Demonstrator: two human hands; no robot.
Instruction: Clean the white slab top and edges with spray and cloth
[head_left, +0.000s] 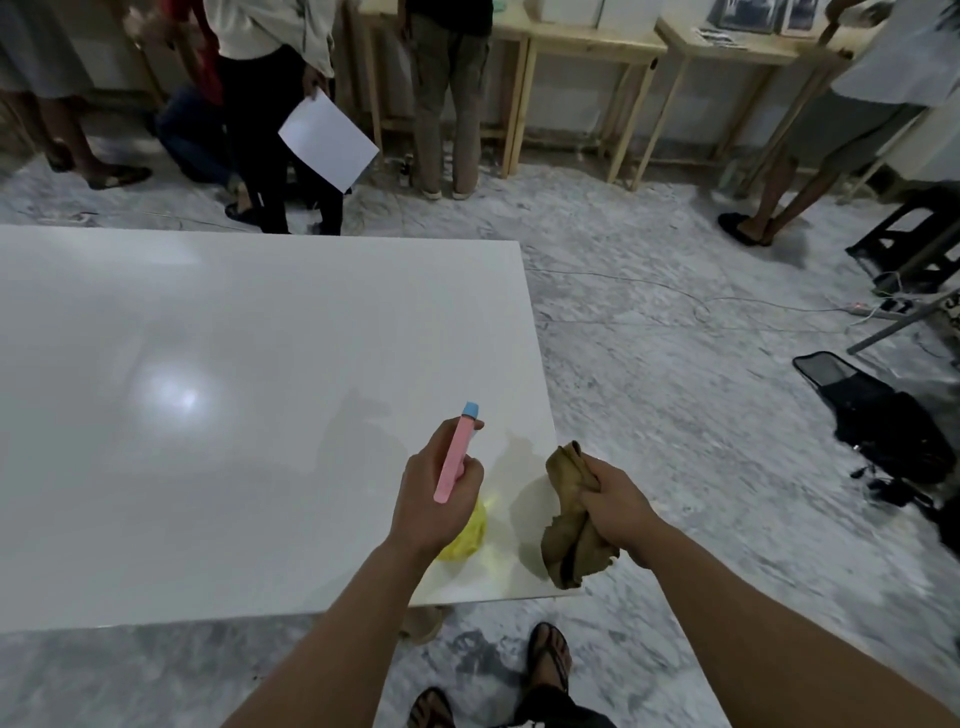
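A large glossy white slab (218, 395) fills the left and middle of the head view, its right edge running down past my hands. My left hand (434, 493) grips a spray bottle (457, 454) with a pink head, a blue nozzle and a yellow body below my palm, held over the slab's near right corner. My right hand (615, 501) is closed on a crumpled brown cloth (569, 519) that hangs at the slab's right edge, just above the surface.
Several people stand beyond the slab's far edge; one holds a white sheet of paper (328, 140). Wooden tables (587, 47) line the back wall. Cables (727, 301), a black bag (878, 415) and a black stool (914, 234) lie on the marble floor at right.
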